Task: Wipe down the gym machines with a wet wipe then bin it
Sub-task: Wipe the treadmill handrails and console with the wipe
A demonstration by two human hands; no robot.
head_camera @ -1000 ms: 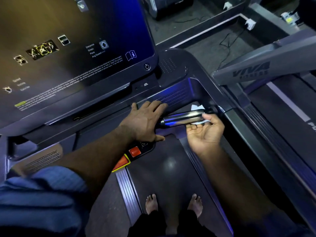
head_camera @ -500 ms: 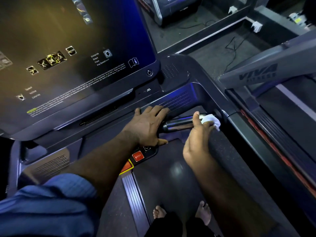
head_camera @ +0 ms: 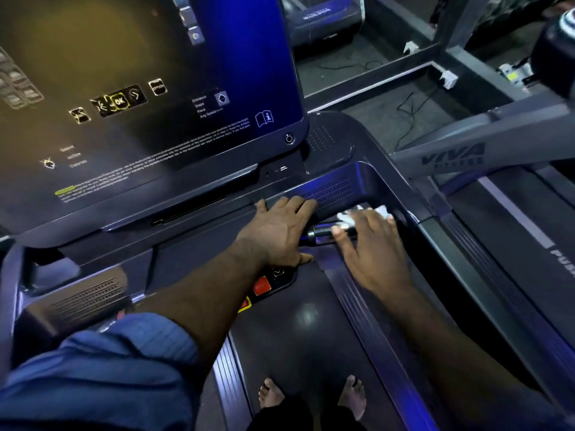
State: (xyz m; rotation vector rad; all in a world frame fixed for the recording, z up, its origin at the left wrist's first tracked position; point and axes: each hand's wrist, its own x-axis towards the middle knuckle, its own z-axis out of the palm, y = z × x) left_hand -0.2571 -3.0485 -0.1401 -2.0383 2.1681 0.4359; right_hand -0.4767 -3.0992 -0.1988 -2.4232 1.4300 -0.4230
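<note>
Left hand [head_camera: 280, 231] lies flat at centre frame, fingers straight on the treadmill console ledge [head_camera: 329, 188], holding nothing. Right hand [head_camera: 373, 247], just right of it and blurred, spreads near-straight fingers over a white wet wipe [head_camera: 378, 210], pressing it onto a shiny metal grip bar [head_camera: 320, 232]. Wipe looks light, limp and damp, likely to bunch or slide on smooth metal; wrapping it round the bar should steady it. Console crowds the bar above, a side rail [head_camera: 466, 259] hems it right, and open room lies below, over the belt [head_camera: 305, 321].
</note>
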